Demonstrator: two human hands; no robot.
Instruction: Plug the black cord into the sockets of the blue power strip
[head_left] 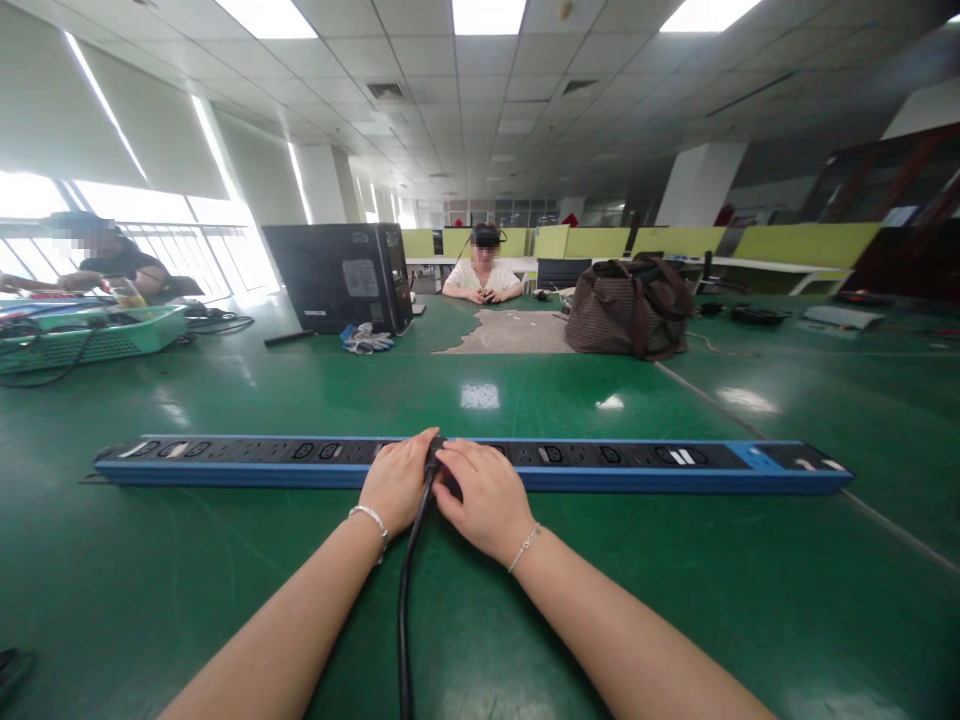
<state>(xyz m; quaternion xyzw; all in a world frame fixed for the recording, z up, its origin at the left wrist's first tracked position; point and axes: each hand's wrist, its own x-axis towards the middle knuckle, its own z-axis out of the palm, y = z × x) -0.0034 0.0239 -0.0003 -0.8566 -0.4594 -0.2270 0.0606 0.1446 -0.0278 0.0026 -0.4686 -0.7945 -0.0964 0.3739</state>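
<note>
A black power plug (433,458) is clamped between the fingers of the left hand (399,482) and those of the right hand (486,496), at the middle of a blue-edged rack power strip (247,474) laid across the green tabletop (225,590). The plug's black cable (405,600) is trailed toward the near edge between the forearms. Beyond the strip, a brown bag (626,308) and a black computer case (337,277) are seen.

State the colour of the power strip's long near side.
The power strip's near side is blue, best seen in the head view.
</note>
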